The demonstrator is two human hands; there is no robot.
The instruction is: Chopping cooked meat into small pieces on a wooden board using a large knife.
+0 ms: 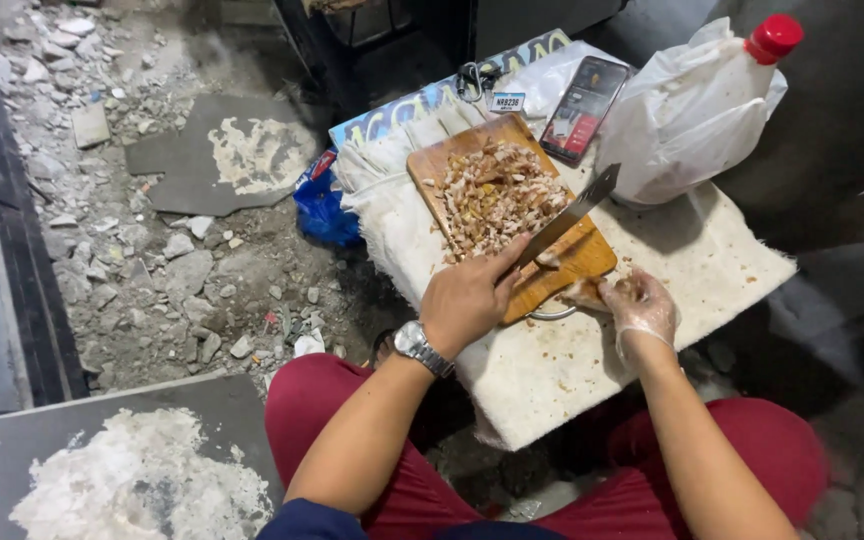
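Meat (pixel 584 292) sits at the near edge of the wooden board (pixel 452 160), pinched in my gloved right hand (pixel 640 305). It looks soft and slippery, so I hold it by its end. My left hand (pixel 467 295) is closed around the knife (pixel 567 222).
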